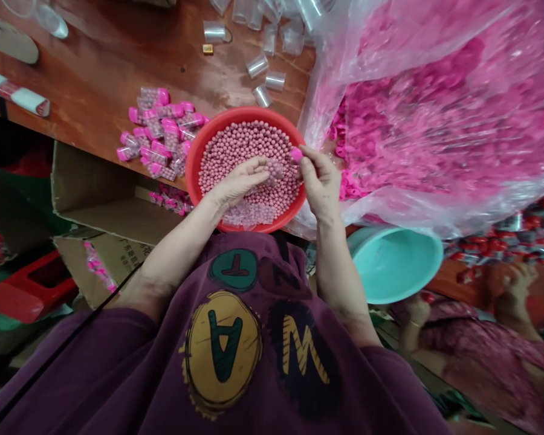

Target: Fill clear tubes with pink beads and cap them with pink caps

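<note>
A red bowl (192,158) full of small pink beads (249,142) stands at the table's edge before me. Over the beads, my left hand (241,181) is closed on a small clear vial (274,172) that looks filled with beads. My right hand (320,178) pinches a bright pink cap (296,154) above the bowl's right side, a short way from the vial. Clear plastic pieces (249,214) lie on the beads along the bowl's near rim. Left of the bowl is a pile of bead-filled vials with pink caps (161,134).
Pink caps fill a large clear plastic bag (435,121) on the right. Empty clear vials (257,64) lie at the back. A turquoise basin (396,266) and a co-worker's hands (519,281) are at lower right. An open cardboard box (100,187) stands below left.
</note>
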`<state>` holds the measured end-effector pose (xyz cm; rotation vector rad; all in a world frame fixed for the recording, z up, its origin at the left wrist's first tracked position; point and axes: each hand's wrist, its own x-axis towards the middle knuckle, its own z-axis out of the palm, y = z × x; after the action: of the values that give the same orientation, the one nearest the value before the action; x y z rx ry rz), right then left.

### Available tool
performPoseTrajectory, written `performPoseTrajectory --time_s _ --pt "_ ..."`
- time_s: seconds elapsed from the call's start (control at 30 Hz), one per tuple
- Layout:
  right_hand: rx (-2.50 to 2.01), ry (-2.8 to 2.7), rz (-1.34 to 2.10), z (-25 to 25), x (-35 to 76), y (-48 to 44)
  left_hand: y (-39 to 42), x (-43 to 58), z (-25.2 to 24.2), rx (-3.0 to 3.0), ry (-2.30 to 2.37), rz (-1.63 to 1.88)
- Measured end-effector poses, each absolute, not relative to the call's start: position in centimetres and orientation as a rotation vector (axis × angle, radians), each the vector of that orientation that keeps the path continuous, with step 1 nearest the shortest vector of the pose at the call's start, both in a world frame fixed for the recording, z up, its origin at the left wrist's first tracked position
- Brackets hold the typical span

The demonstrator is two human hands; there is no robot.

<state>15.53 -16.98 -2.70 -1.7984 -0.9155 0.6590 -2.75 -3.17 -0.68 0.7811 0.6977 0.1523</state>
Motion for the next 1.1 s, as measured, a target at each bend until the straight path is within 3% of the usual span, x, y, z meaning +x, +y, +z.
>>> performPoseTrajectory --time_s 0.13,0.4,0.73,1.1 --pt "-1.779 -1.108 0.630 0.1 13.6 -15.4 -3.1 -2.9 -0.2 0.739 0.742 0.101" --pt "-1.877 -1.325 0.643 -1.4 14.6 -16.5 -2.7 -3.7 -1.0 0.700 0.773 0.073" --pt "-1.853 -0.905 0.627 -1.9 11.3 -15.8 -4.4 -2.8 -1.4 0.668 0.860 0.173" --pt "-1.863 -0.977 0.559 -0.5 9.5 -16.6 -7.1 -1.9 -1.0 0.737 0.905 0.280"
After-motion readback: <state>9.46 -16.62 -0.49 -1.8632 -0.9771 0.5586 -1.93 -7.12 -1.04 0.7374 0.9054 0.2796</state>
